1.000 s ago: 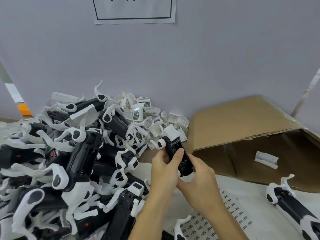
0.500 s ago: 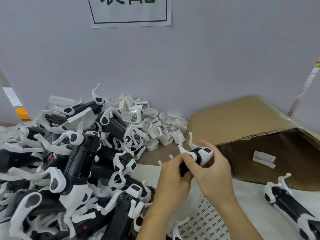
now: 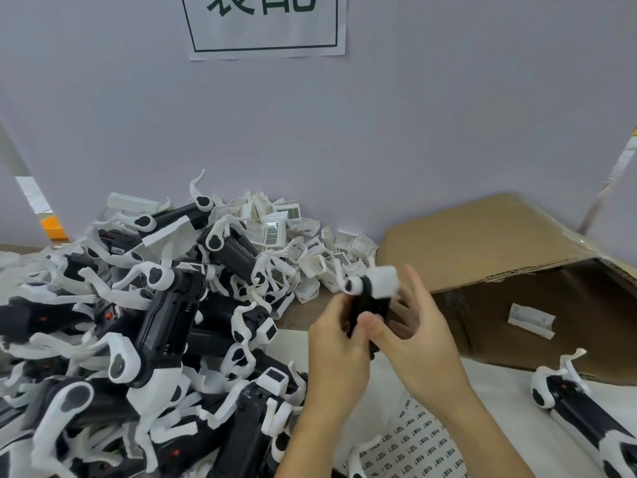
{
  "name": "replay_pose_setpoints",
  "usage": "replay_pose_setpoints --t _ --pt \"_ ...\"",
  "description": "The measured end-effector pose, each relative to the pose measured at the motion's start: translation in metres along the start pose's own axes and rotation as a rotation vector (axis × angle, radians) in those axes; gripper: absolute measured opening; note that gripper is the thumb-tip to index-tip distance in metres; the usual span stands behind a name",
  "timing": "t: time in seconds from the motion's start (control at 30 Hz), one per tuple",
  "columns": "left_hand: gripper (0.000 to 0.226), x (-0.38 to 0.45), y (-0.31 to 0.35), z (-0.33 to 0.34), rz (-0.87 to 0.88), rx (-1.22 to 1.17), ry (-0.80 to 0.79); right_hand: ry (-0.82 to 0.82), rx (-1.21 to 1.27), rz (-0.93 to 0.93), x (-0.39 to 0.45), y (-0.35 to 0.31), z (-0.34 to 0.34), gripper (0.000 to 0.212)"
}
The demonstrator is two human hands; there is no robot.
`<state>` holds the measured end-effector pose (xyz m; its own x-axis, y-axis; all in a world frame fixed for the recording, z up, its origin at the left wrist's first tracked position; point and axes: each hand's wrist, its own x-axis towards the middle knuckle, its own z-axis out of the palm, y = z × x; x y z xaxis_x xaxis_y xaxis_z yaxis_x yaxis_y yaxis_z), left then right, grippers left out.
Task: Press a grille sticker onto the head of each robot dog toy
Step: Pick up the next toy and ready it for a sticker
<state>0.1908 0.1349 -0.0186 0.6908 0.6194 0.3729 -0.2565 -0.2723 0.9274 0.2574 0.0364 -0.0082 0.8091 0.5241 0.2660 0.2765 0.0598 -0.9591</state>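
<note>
I hold one black-and-white robot dog toy (image 3: 370, 298) upright between both hands, its white head at the top. My left hand (image 3: 336, 343) grips the black body from the left. My right hand (image 3: 410, 329) holds the body with the thumb across its front and the fingers stretched up behind the head. A sticker sheet (image 3: 410, 446) printed with rows of small dark grille stickers lies below my wrists. Whether a sticker sits on this head I cannot tell.
A big heap of robot dog toys (image 3: 155, 326) fills the left side, with loose white head parts (image 3: 310, 257) piled at the wall. An open cardboard box (image 3: 510, 270) lies on its side at right, a white part (image 3: 531, 319) inside. Another dog (image 3: 579, 415) lies at lower right.
The toy in my hands has been turned from lying sideways to standing upright and lifted slightly, head now on top. My right-hand fingers have opened out behind it.
</note>
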Motion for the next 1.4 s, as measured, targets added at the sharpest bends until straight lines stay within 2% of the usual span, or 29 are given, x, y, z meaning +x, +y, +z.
replay_pose_setpoints --t 0.07,0.17,0.23,0.27,0.33,0.37,0.47,0.53,0.6,0.73,0.87,1.03,1.17,1.4 --pt "0.024 0.003 0.002 -0.002 -0.036 -0.061 0.115 0.025 -0.027 -0.013 -0.001 0.005 0.002 0.104" --pt "0.024 0.007 0.001 -0.002 -0.201 -0.145 0.287 0.064 -0.079 0.026 -0.002 0.015 0.006 0.070" --pt "0.029 0.008 0.001 -0.001 -0.345 -0.310 0.367 0.054 0.008 0.093 -0.004 0.023 0.010 0.046" --pt "0.032 0.009 0.003 -0.002 -0.410 -0.438 0.380 0.062 0.070 0.123 -0.004 0.027 0.013 0.040" --pt "0.033 0.011 0.003 -0.004 -0.469 -0.637 0.372 0.098 0.190 0.178 -0.007 0.035 0.019 0.044" --pt "0.034 0.012 0.003 -0.005 -0.473 -0.643 0.360 0.103 0.258 0.200 -0.009 0.038 0.021 0.050" --pt "0.048 0.011 -0.001 -0.003 -0.462 -0.394 0.325 0.066 0.394 0.242 -0.013 0.046 0.025 0.056" --pt "0.036 0.010 -0.003 -0.002 -0.439 -0.339 0.321 0.030 0.439 0.270 -0.014 0.047 0.025 0.040" --pt "0.024 0.011 -0.004 -0.002 -0.445 -0.380 0.312 -0.011 0.502 0.290 -0.014 0.047 0.023 0.026" --pt "0.026 0.012 -0.003 -0.002 -0.411 -0.399 0.246 -0.101 0.640 0.295 -0.014 0.046 0.020 0.045" --pt "0.024 0.011 -0.006 0.000 -0.435 -0.303 0.251 -0.104 0.556 0.222 -0.016 0.050 0.025 0.040" --pt "0.027 0.014 -0.001 -0.003 -0.489 -0.379 0.132 -0.039 0.490 0.172 -0.016 0.053 0.025 0.038" --pt "0.017 0.010 -0.003 -0.001 -0.435 -0.222 0.095 -0.038 0.509 0.210 -0.014 0.060 0.026 0.031" --pt "0.021 0.009 -0.004 -0.001 -0.432 -0.233 0.104 -0.032 0.522 0.213 -0.013 0.066 0.029 0.029"
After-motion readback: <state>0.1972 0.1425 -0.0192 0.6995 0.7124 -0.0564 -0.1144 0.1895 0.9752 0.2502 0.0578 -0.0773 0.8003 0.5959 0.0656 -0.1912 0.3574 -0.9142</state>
